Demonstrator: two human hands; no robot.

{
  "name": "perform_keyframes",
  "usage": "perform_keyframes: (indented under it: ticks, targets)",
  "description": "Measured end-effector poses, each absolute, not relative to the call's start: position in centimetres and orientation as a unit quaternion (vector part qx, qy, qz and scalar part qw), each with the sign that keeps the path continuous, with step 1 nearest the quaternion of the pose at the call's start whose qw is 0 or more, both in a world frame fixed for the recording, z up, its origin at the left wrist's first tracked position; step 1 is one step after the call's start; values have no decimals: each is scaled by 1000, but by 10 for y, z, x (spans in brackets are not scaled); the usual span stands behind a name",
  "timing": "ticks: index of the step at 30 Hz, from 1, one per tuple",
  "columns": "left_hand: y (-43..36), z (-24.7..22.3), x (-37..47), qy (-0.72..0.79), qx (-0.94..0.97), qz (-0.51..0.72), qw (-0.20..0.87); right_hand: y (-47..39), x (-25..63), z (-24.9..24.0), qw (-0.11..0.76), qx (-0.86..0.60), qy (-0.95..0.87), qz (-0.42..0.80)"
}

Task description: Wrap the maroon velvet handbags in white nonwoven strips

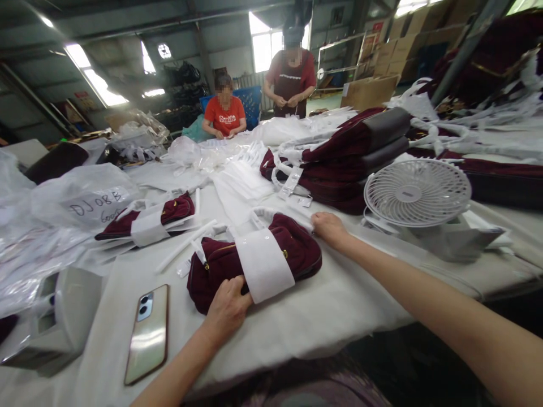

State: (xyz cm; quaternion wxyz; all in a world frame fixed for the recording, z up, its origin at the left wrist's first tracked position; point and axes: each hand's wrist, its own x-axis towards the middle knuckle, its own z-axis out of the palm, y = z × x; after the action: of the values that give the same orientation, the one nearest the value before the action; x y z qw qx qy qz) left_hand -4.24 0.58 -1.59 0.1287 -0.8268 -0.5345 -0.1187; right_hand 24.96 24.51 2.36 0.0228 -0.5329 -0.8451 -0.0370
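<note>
A burgundy handbag with gold zips lies on the table in front of me, a wide white wrapping band around its middle. White-wrapped handles stick out behind it. My left hand grips the bag's near edge, its fingers curled in by the band's lower left corner. At the bag's far right end, my right hand is closed in a fist close against the fabric; what its fingers hold is hidden. Another banded burgundy bag lies further back on the left.
A phone lies left of my left arm, beside a grey-white holder. A white fan stands at right, near stacked burgundy bags. Two people work across the table, one in an orange-red shirt. Plastic bags cover the left.
</note>
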Motion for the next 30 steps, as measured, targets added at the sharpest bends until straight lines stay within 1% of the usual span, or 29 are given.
perform_keyframes:
  ticks: [5,13,18,22,25,27,30]
  targets:
    - [5,-15,-41,-539,-823,-125,131,251,257,28,11,-551,-834,-21]
    - [3,-15,-39,-536,-820,-137,144,254,258,19,43,-587,-808,-5]
    - [7,-11,-35,-533,-819,-145,156,257,258,22,55,-605,-794,-11]
    - [16,-4,-25,-582,-790,-86,170,267,249,27,48,-630,-775,-3]
    - [21,3,-20,-614,-774,-32,152,270,248,30,43,-630,-775,17]
    - [22,7,-19,-619,-774,-7,133,261,257,33,59,-620,-782,20]
    - [22,11,-20,-618,-779,13,110,226,288,39,116,-611,-783,-5]
